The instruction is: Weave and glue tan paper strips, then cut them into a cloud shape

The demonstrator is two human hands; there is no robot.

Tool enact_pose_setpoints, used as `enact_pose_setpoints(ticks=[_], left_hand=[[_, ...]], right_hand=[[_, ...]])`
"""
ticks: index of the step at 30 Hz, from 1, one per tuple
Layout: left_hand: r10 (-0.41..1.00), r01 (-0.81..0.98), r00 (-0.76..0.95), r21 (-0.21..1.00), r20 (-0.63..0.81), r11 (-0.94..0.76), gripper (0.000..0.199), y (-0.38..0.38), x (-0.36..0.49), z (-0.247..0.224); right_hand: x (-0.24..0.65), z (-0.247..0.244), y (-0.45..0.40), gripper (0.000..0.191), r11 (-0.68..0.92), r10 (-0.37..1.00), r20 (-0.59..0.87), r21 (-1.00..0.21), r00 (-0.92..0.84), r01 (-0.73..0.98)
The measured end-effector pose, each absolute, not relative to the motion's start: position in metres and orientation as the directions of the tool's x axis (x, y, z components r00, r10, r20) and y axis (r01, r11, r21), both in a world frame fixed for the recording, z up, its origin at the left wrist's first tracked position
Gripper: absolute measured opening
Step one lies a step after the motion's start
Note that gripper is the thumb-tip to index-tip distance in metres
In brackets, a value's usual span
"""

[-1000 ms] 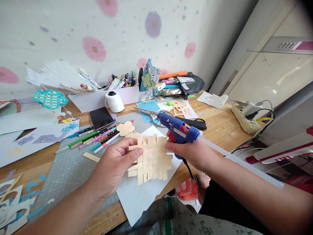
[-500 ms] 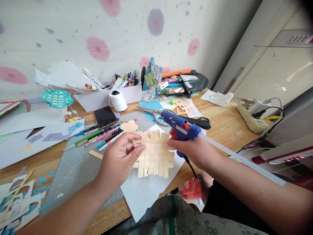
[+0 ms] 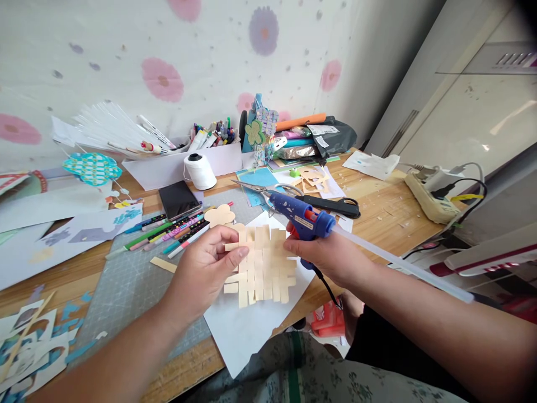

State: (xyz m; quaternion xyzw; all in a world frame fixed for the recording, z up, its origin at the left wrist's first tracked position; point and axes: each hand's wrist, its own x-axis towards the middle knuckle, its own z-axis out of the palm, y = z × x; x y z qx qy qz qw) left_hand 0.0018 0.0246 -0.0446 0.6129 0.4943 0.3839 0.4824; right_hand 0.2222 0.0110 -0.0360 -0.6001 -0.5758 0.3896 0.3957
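My left hand (image 3: 212, 263) pinches the left edge of a woven mat of cream paper strips (image 3: 264, 268), thumb on top. The mat is held up over a white paper sheet (image 3: 239, 336), its loose strip ends sticking out on all sides. My right hand (image 3: 319, 246) is wrapped round a blue hot glue gun (image 3: 302, 215), its nozzle pointing away to the upper left. A long clear glue stick (image 3: 403, 263) juts from the gun's back over my right forearm. My right thumb is at the mat's right edge. A cream flower-shaped paper cutout (image 3: 219, 215) lies just behind the mat.
Scissors (image 3: 268, 193), several markers (image 3: 176, 229) and a phone (image 3: 179, 200) lie beyond my hands. A white thread spool (image 3: 200, 171) stands by a pen box (image 3: 180, 162). Paper scraps (image 3: 33, 341) lie at left on and beside the grey cutting mat (image 3: 121, 280); a power strip (image 3: 432, 198) sits at right.
The view has shifted slightly. The woven mat has turned a little in my left hand, and its strips are spread differently. The glue gun stays in my right hand, slightly further left.
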Motion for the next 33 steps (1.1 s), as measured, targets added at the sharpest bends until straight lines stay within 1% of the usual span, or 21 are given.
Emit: enact_pose_setpoints(ticks=[2,4,6,8,9,10,11,12,13,14,15,17,19,21,23,24,25,28,30,31,33], left_hand=[[0.967,0.376,0.251,0.925,-0.050,-0.049,0.023,0.029,0.001,-0.046],[0.944,0.514,0.313,0.854,-0.100,-0.080,0.022,0.035,-0.002,-0.049],[0.922,0.585,0.365,0.803,-0.133,-0.116,0.024,0.042,-0.006,-0.052],[0.916,0.613,0.375,0.779,-0.141,-0.131,0.024,0.048,-0.010,-0.054],[0.925,0.632,0.362,0.759,-0.113,-0.155,0.022,0.050,-0.013,-0.053],[0.938,0.662,0.344,0.722,-0.051,-0.204,0.021,0.051,-0.014,-0.051],[0.945,0.702,0.323,0.655,0.057,-0.279,0.022,0.051,-0.016,-0.048],[0.927,0.746,0.325,0.552,0.188,-0.373,0.024,0.050,-0.017,-0.045],[0.880,0.781,0.360,0.417,0.309,-0.466,0.025,0.047,-0.017,-0.041],[0.839,0.784,0.415,0.329,0.351,-0.526,0.026,0.043,-0.017,-0.038],[0.807,0.770,0.488,0.272,0.331,-0.577,0.027,0.038,-0.017,-0.035],[0.760,0.725,0.615,0.227,0.211,-0.650,0.031,0.028,-0.016,-0.033],[0.714,0.689,0.692,0.199,0.108,-0.697,0.042,0.019,-0.018,-0.035],[0.682,0.664,0.728,0.173,0.068,-0.727,0.054,0.015,-0.022,-0.040],[0.664,0.648,0.744,0.167,0.068,-0.743,0.058,0.014,-0.030,-0.047],[0.658,0.641,0.749,0.172,0.074,-0.748,0.058,0.014,-0.034,-0.050],[0.657,0.637,0.749,0.180,0.085,-0.750,0.058,0.014,-0.037,-0.053],[0.650,0.625,0.750,0.189,0.122,-0.757,0.054,0.014,-0.044,-0.060],[0.638,0.616,0.756,0.169,0.150,-0.770,0.052,0.014,-0.045,-0.064],[0.626,0.606,0.762,0.158,0.163,-0.779,0.053,0.013,-0.045,-0.065],[0.604,0.585,0.776,0.152,0.180,-0.797,0.054,0.013,-0.045,-0.068]], right_hand=[[0.227,-0.038,0.016,0.022,0.020,1.000,0.014,-0.861,-0.016,0.508],[0.238,-0.037,0.024,0.023,0.086,0.996,0.057,-0.767,-0.066,0.636],[0.252,-0.034,0.032,0.022,0.136,0.991,0.099,-0.670,-0.095,0.729],[0.264,-0.029,0.038,0.020,0.173,0.984,0.133,-0.585,-0.117,0.793],[0.267,-0.027,0.039,0.019,0.200,0.978,0.151,-0.531,-0.141,0.823],[0.269,-0.025,0.040,0.019,0.234,0.970,0.167,-0.471,-0.174,0.851],[0.269,-0.025,0.040,0.017,0.268,0.961,0.175,-0.408,-0.214,0.873],[0.268,-0.025,0.040,0.016,0.300,0.951,0.174,-0.345,-0.254,0.889],[0.266,-0.027,0.040,0.016,0.329,0.942,0.164,-0.286,-0.293,0.900],[0.264,-0.029,0.040,0.017,0.355,0.933,0.146,-0.233,-0.328,0.905],[0.263,-0.032,0.041,0.020,0.378,0.925,0.122,-0.189,-0.360,0.906],[0.266,-0.036,0.045,0.024,0.425,0.905,0.074,-0.125,-0.419,0.896],[0.277,-0.036,0.053,0.029,0.480,0.877,0.034,-0.096,-0.479,0.872],[0.293,-0.031,0.060,0.036,0.533,0.843,-0.020,-0.106,-0.537,0.840],[0.306,-0.022,0.063,0.044,0.591,0.789,-0.084,-0.168,-0.609,0.789],[0.308,-0.017,0.062,0.044,0.616,0.762,-0.085,-0.214,-0.642,0.759],[0.307,-0.012,0.059,0.040,0.638,0.741,-0.050,-0.260,-0.670,0.725],[0.282,-0.006,0.037,0.020,0.686,0.718,0.181,-0.344,-0.672,0.641],[0.255,-0.012,0.018,0.019,0.719,0.680,0.190,-0.360,-0.708,0.594],[0.242,-0.017,0.009,0.020,0.733,0.670,0.200,-0.334,-0.715,0.592],[0.222,-0.029,-0.004,0.022,0.747,0.655,0.155,-0.282,-0.740,0.602]])
